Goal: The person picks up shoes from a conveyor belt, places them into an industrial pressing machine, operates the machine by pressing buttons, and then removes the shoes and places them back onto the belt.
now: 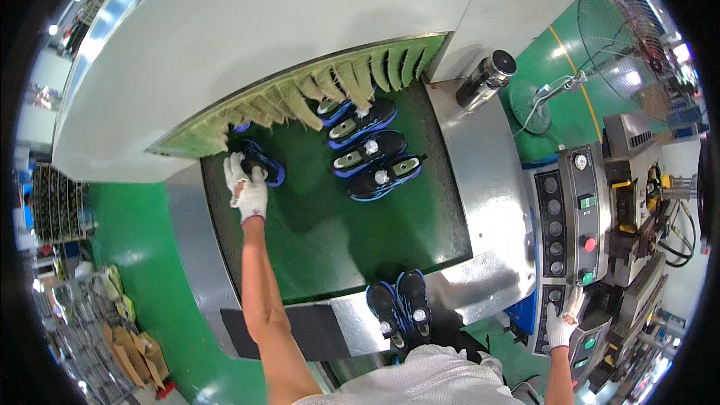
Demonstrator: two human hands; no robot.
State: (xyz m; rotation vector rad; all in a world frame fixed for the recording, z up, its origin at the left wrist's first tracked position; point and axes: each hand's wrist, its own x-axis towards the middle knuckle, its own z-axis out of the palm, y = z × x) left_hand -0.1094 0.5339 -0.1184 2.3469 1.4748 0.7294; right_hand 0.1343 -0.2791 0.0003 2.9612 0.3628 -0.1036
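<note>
My left hand (246,185), in a white knit glove, is on a black and blue shoe (264,164) at the left of the green conveyor belt (315,247); whether its fingers grip the shoe cannot be made out. Several more shoes (369,149) with lasts in them lie to the right on the belt, some partly under the fabric strip curtain (315,90). A pair of like shoes (413,298) stands on the near metal edge. Far to the right, my gloved right hand (561,323) is at a machine's control panel (554,292), with its fingers spread.
A steel flask (486,80) stands on the metal frame at the right, near a pedestal fan (621,39). The machine's pale housing (315,11) spans the far side. Presses with buttons (589,244) line the right. Cardboard boxes (135,354) lie at lower left.
</note>
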